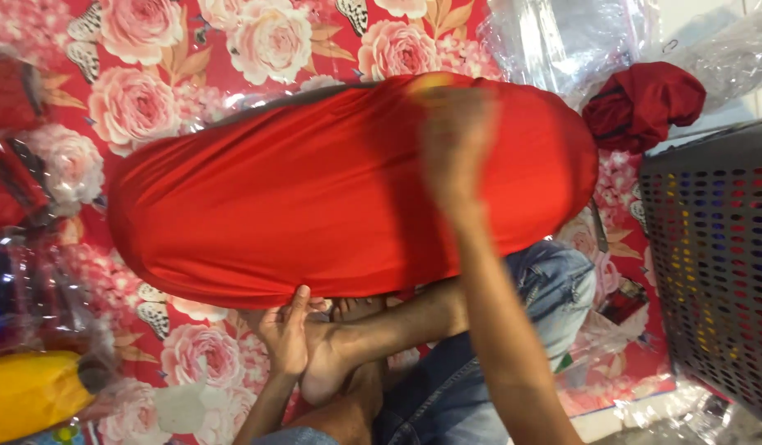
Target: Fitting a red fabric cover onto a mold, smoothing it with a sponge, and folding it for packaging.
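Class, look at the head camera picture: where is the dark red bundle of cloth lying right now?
The dark red bundle of cloth lies at the upper right, just beyond the far end of the big red fabric, below clear plastic bags and above the dark perforated basket.

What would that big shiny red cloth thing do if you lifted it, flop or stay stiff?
The big shiny red fabric bundle would probably flop and sag, since its surface shows soft folds. Its sheen suggests it may slip a little in the hands. The left hand touches its lower edge and the right hand rests on top; it looks rounded, so perhaps stuffed and squashy.
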